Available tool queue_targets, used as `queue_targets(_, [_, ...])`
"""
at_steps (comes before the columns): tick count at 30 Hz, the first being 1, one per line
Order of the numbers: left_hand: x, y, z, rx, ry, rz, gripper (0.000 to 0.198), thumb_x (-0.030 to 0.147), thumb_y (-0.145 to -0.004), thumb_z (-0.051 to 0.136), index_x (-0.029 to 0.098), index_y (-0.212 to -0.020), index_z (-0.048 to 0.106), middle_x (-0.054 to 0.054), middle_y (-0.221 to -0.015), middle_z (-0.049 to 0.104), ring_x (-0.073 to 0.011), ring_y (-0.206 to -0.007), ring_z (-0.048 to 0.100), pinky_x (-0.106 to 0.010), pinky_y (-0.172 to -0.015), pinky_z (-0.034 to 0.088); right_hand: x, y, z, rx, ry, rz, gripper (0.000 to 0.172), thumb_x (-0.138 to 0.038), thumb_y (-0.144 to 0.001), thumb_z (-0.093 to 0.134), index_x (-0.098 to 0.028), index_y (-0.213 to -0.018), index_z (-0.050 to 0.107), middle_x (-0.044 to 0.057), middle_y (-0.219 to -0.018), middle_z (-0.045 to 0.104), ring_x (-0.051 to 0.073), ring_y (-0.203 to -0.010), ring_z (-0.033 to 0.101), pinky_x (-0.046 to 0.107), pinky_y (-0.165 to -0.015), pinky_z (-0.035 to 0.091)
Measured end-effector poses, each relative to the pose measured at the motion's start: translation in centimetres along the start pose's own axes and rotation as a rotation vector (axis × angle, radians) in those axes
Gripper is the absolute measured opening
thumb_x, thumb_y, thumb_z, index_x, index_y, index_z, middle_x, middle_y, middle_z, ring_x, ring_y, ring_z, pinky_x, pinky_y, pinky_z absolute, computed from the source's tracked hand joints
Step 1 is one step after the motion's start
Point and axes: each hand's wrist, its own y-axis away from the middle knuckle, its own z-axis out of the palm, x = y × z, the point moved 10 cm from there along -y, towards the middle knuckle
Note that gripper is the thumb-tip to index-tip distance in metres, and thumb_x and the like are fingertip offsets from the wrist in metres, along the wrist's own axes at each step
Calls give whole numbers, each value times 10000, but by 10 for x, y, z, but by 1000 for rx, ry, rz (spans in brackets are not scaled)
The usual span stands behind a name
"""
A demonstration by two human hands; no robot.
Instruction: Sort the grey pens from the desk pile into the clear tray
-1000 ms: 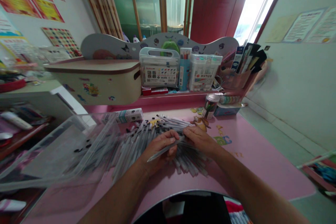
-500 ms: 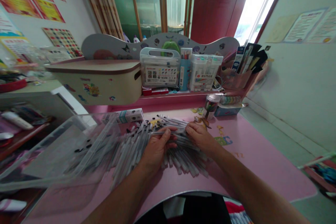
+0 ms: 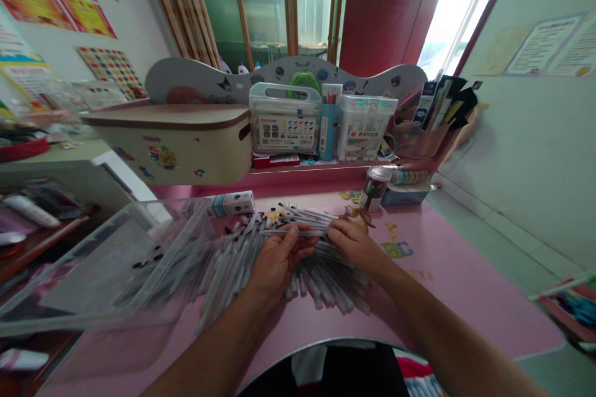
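Note:
A slim clear pen [image 3: 274, 232] lies almost level between my two hands, above the middle of the desk. My left hand [image 3: 275, 263] pinches it between thumb and fingers, the other fingers curled beneath. At the pen's right end, the fingertips of my right hand [image 3: 350, 240] are pressed together around it; the tip is hidden there. Under and around the hands spread many similar pens, one heap [image 3: 230, 276] on the left with black ends pointing away, another heap [image 3: 328, 282] fanned out on the right.
A clear plastic bin [image 3: 88, 326] with some pens inside stands at the left. Behind the heaps are a small carton [image 3: 233, 203], a toy figure [image 3: 357, 216] and a lidded jar [image 3: 375, 186]. A shelf holds a cream storage box [image 3: 186, 152] and marker cases [image 3: 285, 127].
My hands stay almost in place on the pen, both shifting very slightly to the left. The heaps look the same.

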Motion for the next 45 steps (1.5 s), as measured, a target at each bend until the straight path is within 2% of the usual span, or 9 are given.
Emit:
queue_targets(4, [0, 0, 0, -1, -7, 4, 337, 417, -724, 786, 132, -889, 713, -74, -895, 749, -172, -801, 715, -232, -667, 572, 8, 1, -1, 30, -197, 50, 156, -327, -835, 559, -211, -936, 536, -44, -694, 444, 125, -620, 401, 248, -574, 311])
queue_targets(9, [0, 1, 1, -2, -13, 7, 327, 415, -724, 785, 139, -885, 713, -68, -889, 751, -170, -810, 714, -235, -683, 567, 9, 1, 4, -33, -97, 65, 384, -453, -945, 402, -192, -691, 522, -16, -639, 418, 127, -581, 353, 258, -520, 255])
queue_targets(16, [2, 0, -1, 3, -10, 13, 342, 423, -719, 789, 134, -884, 711, -76, -879, 753, -174, -806, 714, -241, -686, 568, 12, 2, 4, 3, -266, 74, 196, -375, -846, 574, -225, -959, 517, -52, -699, 432, 115, -581, 371, 235, -542, 289])
queue_targets(23, [1, -1, -1, -7, -19, 19, 327, 421, -737, 774, 137, -887, 711, -76, -902, 755, -175, -817, 717, -240, -685, 572, 4, 0, 6, -50, -28, 27, 331, -413, -941, 427, -195, -709, 519, -16, -644, 445, 141, -620, 398, 267, -570, 297])
queue_targets(27, [3, 0, -1, -3, -24, 26, 318, 412, -748, 766, 136, -897, 710, -83, -926, 755, -178, -827, 717, -243, -695, 569, 1, 2, 5, -14, -198, 24, 197, -378, -839, 587, -206, -817, 492, -36, -719, 450, 115, -620, 386, 242, -565, 301])
queue_targets(32, [3, 0, -1, -9, -31, 25, 314, 416, -748, 763, 140, -890, 711, -81, -908, 754, -182, -830, 714, -247, -697, 567, 17, 5, 15, -62, -381, 171, 263, -436, -837, 594, -227, -961, 492, -55, -691, 444, 91, -509, 325, 221, -467, 221])
queue_targets(36, [4, 1, 0, -6, -53, 44, 307, 418, -745, 764, 149, -883, 710, -70, -884, 757, -176, -816, 715, -246, -690, 567, 12, 2, 13, -83, -190, 115, 344, -469, -946, 418, -205, -758, 531, -16, -632, 442, 127, -551, 372, 255, -494, 261])
queue_targets(40, [8, 0, -4, 19, -67, 80, 308, 421, -755, 752, 146, -888, 711, -66, -880, 756, -171, -806, 714, -244, -685, 568, -4, 0, 4, -16, -18, -5, 271, -361, -918, 475, -200, -702, 514, -6, -679, 468, 138, -634, 413, 264, -560, 313])
queue_targets(45, [18, -2, -13, 84, -40, 134, 324, 455, -766, 733, 151, -875, 699, -51, -848, 743, -169, -788, 710, -238, -658, 564, 10, 3, 9, -12, -378, 145, 191, -274, -729, 610, -221, -809, 445, -79, -623, 430, 76, -469, 318, 212, -428, 229])
